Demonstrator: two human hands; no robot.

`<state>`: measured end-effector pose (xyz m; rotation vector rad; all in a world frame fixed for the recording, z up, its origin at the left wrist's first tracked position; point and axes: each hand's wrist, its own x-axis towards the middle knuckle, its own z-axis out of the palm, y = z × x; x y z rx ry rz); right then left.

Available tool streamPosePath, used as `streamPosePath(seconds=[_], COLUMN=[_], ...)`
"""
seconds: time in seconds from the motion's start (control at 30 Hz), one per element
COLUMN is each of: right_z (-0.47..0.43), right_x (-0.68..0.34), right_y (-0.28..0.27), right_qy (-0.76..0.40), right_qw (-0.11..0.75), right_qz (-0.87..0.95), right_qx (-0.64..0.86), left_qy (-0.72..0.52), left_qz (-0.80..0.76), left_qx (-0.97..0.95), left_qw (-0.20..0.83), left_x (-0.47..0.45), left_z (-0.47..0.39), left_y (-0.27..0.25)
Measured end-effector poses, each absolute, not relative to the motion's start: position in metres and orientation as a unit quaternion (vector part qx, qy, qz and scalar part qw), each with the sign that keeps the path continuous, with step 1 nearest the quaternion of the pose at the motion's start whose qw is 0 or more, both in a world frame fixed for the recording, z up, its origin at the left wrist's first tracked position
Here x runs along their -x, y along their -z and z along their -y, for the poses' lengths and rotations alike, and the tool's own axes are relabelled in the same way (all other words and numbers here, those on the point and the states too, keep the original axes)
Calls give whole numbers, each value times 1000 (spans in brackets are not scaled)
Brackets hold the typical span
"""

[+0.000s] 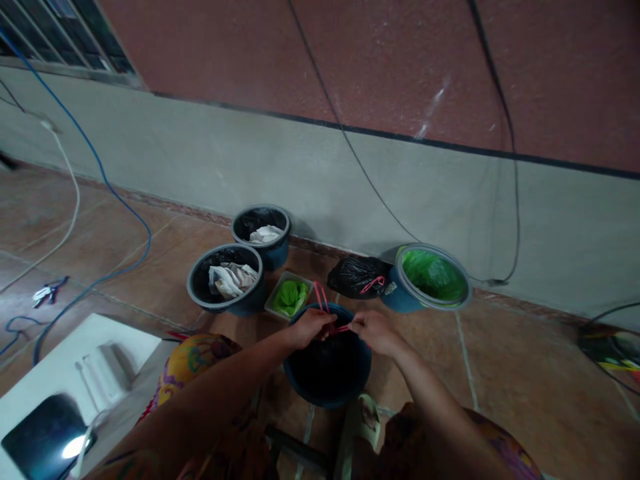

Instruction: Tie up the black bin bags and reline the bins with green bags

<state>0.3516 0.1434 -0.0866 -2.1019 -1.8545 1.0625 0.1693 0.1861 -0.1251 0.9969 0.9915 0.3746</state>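
Observation:
A dark blue bin [327, 403] stands between my feet, and its inside looks black. Over its far rim, my left hand [311, 327] pinches a thin red string [321, 297], part of which rises in a loop. The string stretches across to my right hand [376, 331], whose fingers are closed on its other end. Just past my right hand lies a tied black bag [356, 277] with a similar pink-red tie. Close to my left hand sits a small tray [269, 308] holding bright green folded plastic [291, 297].
Two bins, one nearer [250, 305] and one farther [278, 257], have black liners and pale crumpled contents. A green-lined bin [405, 299] stands by the wall. At left are a white table [145, 337], a blue cable [103, 170] and keys [49, 292].

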Motion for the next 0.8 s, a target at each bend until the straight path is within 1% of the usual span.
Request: streamPosePath(seconds=[0.13,0.27,0.33,0.43,0.5,0.57,0.67,0.8], right_z=[-143,-143,-144,-147,-148,-147,-142,-138], right_x=[-347,-339,-338,-340,-342,-340,-335,-330], right_y=[90,89,88,89,92,94,95,92], right_qy=[-449,-511,-524,-499,-490,-507,-543,-563], right_qw=[138,203,258,318,320,293,252,244], right_qz=[583,553,522,456,424,419,466,527], right_qx=[663,626,622,665,691,694,652,588], left_qy=[-147,-113,-111,-119,-135,-158,-195,-215], left_qz=[-393,-336,-329,-332,-330,-333,-335,-315], left_qx=[-488,-604,-638,-641,-630,-617,-595,-574], left_qw=[765,714,687,682,690,695,705,725], left_x=[-168,-166,-166,-168,-170,-171,-172,-172], left_z=[-183,-183,-182,-181,-180,-181,-180,-179], left_y=[131,132,132,130,130,133,137,139])
